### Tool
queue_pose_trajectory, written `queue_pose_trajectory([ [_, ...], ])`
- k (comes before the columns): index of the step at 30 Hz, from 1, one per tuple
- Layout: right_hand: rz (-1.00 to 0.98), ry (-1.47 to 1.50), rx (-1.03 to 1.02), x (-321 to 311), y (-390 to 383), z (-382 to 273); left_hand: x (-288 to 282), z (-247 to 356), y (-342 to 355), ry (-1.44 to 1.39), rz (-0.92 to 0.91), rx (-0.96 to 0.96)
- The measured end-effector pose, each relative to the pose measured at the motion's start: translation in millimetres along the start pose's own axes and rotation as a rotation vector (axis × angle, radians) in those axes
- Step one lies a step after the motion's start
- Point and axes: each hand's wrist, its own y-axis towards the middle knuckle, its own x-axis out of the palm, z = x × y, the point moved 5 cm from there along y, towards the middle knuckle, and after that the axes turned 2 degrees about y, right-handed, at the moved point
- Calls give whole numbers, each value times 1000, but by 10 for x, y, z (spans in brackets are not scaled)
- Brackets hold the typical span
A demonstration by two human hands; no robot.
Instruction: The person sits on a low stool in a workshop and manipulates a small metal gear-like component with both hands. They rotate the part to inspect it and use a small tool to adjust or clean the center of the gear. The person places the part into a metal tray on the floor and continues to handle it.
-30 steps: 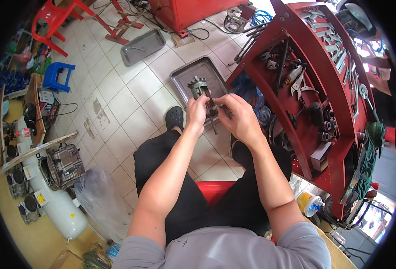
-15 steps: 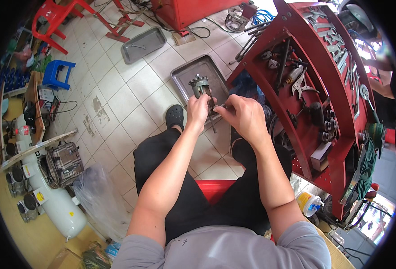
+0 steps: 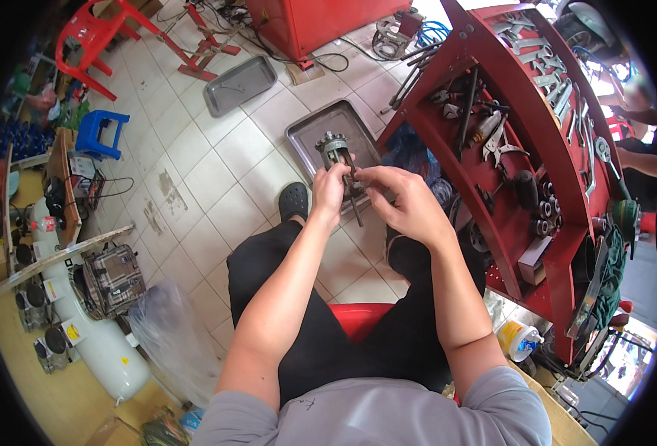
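Note:
Between my knees, over a tray, I hold a greyish metal machine part [image 3: 333,144] with a notched, toothed upper rim and a slotted body. A thin dark rod points down from it toward me. My left hand [image 3: 329,195] is wrapped round its lower body, hiding much of it. Beside it, my right hand [image 3: 412,207] reaches in from the right, index finger stretched to the part's side and thumb held apart below. The right fingertips partly cover that side, and contact there is hard to make out.
The grey metal tray [image 3: 310,130] lies on the tiles under the part. Farther left is another tray [image 3: 224,93] with a small tool. A red tool rack [image 3: 484,48] with wrenches and pliers stands close on my right. A blue stool [image 3: 99,134] is at left.
My right thumb and index finger have moved apart from a pinch at the part's side, and the index finger is now straighter. My left hand keeps its hold; the view has shifted slightly.

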Motion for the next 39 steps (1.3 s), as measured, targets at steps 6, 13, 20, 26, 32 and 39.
queue_pose_trajectory([
  [6,-8,-154,52,-25,8,-38,46,10,-29,-65,-34,-4],
  [13,-7,-115,-72,11,11,-45,28,-35,32,-115,-68,29],
  [20,-7,-134,-59,1,2,-85,12,-51,31,-78,-152,-46],
  [26,13,-170,-38,-5,-8,-100,39,-30,7,-120,-164,-44],
  [32,10,-191,-65,23,-9,-95,1,-65,48,-92,-186,-17],
  [39,19,-187,-112,-5,-1,-177,29,-35,10,-103,-134,-18],
])
